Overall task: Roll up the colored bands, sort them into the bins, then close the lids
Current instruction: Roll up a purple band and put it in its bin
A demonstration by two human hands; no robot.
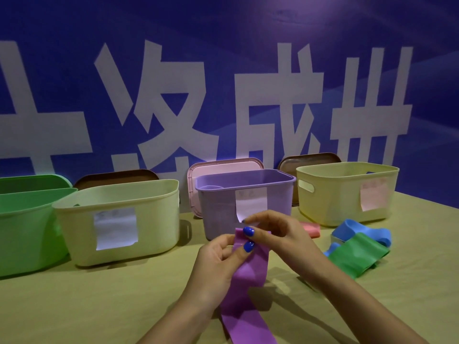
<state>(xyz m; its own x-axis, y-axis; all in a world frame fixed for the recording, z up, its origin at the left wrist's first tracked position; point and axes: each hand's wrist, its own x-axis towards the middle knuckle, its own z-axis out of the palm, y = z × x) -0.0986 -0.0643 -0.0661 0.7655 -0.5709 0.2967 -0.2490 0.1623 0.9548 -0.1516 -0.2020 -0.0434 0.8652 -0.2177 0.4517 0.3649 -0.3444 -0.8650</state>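
Item: purple band [248,276], held near centre above the surface [99,306], its top edge pinched by left hand [218,259] and right hand [275,232]. Advice: roll tight and square, edges aligned. Destination likely the purple bin [221,202] just beyond. Bin labels unreadable; large white characters on the far blue wall [223,33].

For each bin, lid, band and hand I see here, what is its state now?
Purple band: mostly unrolled, top end pinched by both hands.
Left hand: pinches the band.
Right hand: pinches the band.
Purple bin: open.
Pink lid: off, leaning behind the purple bin.
Green bin: open.
Two yellow bins: open.
Brown lids: off, behind the bins.
Green band: loose, unrolled.
Blue band: loose, unrolled.
Pink band: lies on the table; rolled or not, cannot tell.
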